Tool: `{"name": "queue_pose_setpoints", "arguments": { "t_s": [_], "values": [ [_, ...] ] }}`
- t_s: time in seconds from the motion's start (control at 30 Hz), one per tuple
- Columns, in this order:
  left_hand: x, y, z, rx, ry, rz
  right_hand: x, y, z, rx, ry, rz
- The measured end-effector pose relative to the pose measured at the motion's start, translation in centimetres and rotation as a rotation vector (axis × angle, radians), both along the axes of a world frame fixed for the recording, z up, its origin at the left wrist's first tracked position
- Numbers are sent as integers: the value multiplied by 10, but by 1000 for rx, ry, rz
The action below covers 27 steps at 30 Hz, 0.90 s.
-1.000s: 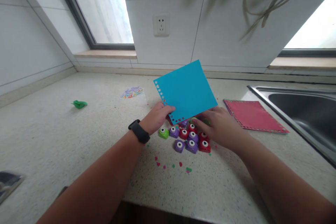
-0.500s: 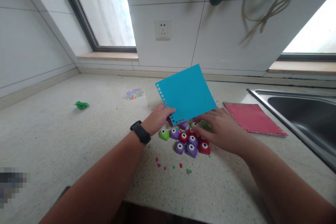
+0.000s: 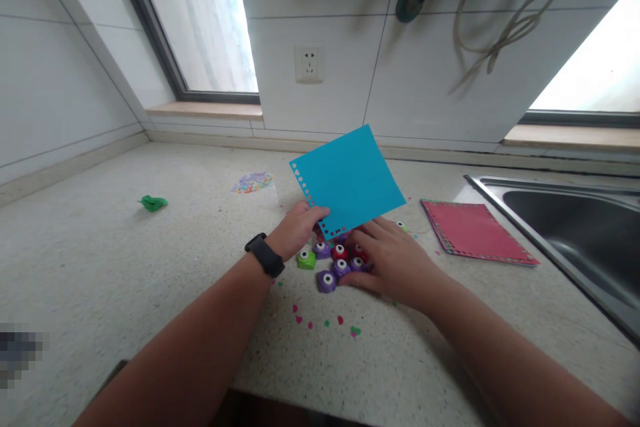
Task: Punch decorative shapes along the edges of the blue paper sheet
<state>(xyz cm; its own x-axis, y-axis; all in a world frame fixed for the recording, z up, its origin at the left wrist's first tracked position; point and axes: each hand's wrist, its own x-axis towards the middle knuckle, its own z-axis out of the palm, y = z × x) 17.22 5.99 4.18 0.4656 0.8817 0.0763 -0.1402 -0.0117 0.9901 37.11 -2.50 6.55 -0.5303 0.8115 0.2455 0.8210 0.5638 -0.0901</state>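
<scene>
A sheet of blue paper (image 3: 350, 180) is held raised and tilted in my left hand (image 3: 296, 230), the thumb on top near its lower left corner. Small punched shapes line its left and lower edges. My right hand (image 3: 393, 259) rests over a cluster of small craft punches, thumb and fingers apart around several of them. Purple punches (image 3: 327, 281), a red punch (image 3: 340, 252) and a green punch (image 3: 307, 259) show at its left. Another green punch (image 3: 401, 225) sits beyond my right fingers. My right hand and the paper partly hide the cluster.
Red sheets with punched edges (image 3: 480, 233) lie at the right, beside a steel sink (image 3: 565, 213). Colourful paper bits (image 3: 253, 182) are heaped farther back. A crumpled green item (image 3: 153, 203) lies left. Loose cut-outs (image 3: 341, 320) dot the counter in front.
My right hand has moved left and toward me over the punches, and some of them have shifted closer together. My left hand keeps hold of the blue paper. The view has tilted slightly.
</scene>
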Motion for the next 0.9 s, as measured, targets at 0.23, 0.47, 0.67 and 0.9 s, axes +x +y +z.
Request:
{"name": "queue_pose_setpoints", "arguments": {
  "t_s": [0.23,0.47,0.67,0.9],
  "values": [
    [-1,-1,4,31,18,60,0,-2,7,6,59,-81],
    [-1,0,1,13,29,44,21,-7,22,-129,-92,64],
    [-3,4,-4,36,62,71,4,-3,11,-58,-130,31],
    [-2,2,-1,-10,31,37,14,0,18,-25,-40,-29]
  ]
}}
